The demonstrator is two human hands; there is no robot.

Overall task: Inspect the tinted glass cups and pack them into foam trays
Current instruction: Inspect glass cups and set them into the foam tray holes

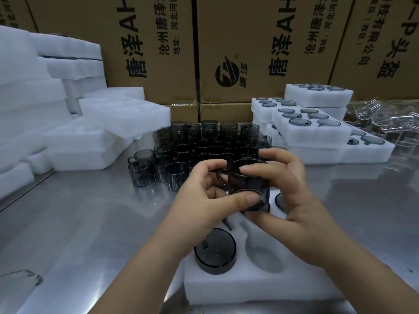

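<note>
I hold one dark tinted glass cup (248,181) in the air above a white foam tray (244,284). My left hand (204,200) pinches it at the handle side, with the thumb across its lower wall. My right hand (292,191) curls round its far side and rim. Sunk in the tray's near left pocket is another tinted cup (215,252), bottom up. A further cup (280,201) shows in a pocket behind my right hand. The near right pocket (264,257) holds nothing. A cluster of loose tinted cups (195,150) stands on the steel table behind my hands.
Stacks of bare foam trays (68,137) fill the left side. Packed foam trays (313,130) are piled at the right, with clear glass cups (385,118) beyond them. Brown cartons (249,53) wall off the back. The steel table (90,223) reflects light.
</note>
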